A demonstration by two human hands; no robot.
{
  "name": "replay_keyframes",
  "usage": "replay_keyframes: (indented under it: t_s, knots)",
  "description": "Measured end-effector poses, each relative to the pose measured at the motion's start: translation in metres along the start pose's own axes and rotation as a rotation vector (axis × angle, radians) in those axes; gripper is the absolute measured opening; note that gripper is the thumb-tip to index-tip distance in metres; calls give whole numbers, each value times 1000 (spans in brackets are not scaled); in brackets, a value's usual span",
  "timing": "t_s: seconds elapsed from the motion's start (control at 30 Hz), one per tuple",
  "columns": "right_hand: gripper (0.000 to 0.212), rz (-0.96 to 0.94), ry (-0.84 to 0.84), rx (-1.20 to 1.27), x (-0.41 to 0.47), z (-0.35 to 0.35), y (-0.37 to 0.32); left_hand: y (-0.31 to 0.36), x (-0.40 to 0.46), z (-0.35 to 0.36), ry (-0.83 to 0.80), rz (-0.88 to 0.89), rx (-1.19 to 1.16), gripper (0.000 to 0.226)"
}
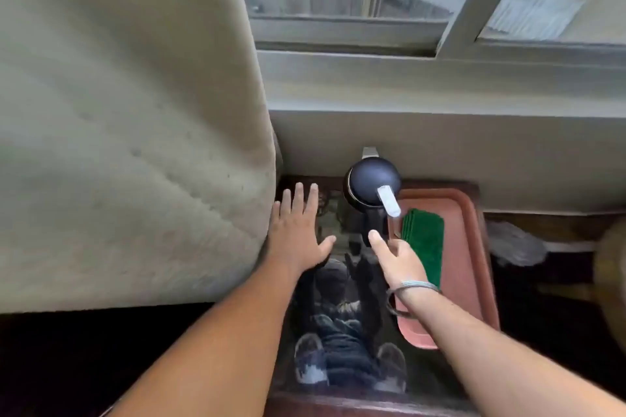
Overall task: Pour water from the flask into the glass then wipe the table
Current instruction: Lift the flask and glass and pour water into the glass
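Observation:
A flask [371,191] with a dark round lid and a clear handle stands at the back of a glass-topped table [342,301], close to the wall. My right hand [398,256] is at the lower end of that handle, fingers curled around it and thumb sticking out. Spread flat, my left hand [299,230] hovers over the table's left side and holds nothing. A folded green cloth [425,240] lies on a pink tray [471,247] right of the flask. No drinking glass shows in this view.
A big pale mattress [128,132] leans against the table's left edge. The wall and a window sill [440,85] rise just behind the flask. A grey duster [515,244] and a tan object [611,281] lie right of the tray.

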State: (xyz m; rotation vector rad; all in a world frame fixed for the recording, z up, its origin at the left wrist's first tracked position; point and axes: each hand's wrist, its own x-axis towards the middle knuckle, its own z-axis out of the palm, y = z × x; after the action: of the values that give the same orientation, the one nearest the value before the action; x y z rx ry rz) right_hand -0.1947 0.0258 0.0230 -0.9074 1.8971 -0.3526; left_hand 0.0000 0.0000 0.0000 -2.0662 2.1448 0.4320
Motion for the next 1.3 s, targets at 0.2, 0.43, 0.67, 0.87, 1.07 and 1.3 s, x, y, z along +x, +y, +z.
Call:
replay_keyframes:
  t_s: [0.2, 0.43, 0.67, 0.87, 1.07, 1.3]
  knots:
    - [81, -23, 224, 99, 41, 35, 0, -30, 64, 61, -122, -174, -307, 124]
    - [102, 168, 313, 388, 74, 54, -31, -33, 113, 108, -113, -274, -669, 115]
    - [91, 182, 204, 429, 85, 52, -30, -20, 123, 126, 120, -366, -717, 79]
    - [84, 85, 219, 541, 82, 57, -27, -24, 97, 117, 96, -341, -735, 78]
    - [74, 4, 367, 393, 49, 57, -9, -32, 36, 101, 65, -348, -696, 87]
    - [70, -98, 289, 251, -49, 19, 10, -32, -26, 53, 111, -323, -679, 85]
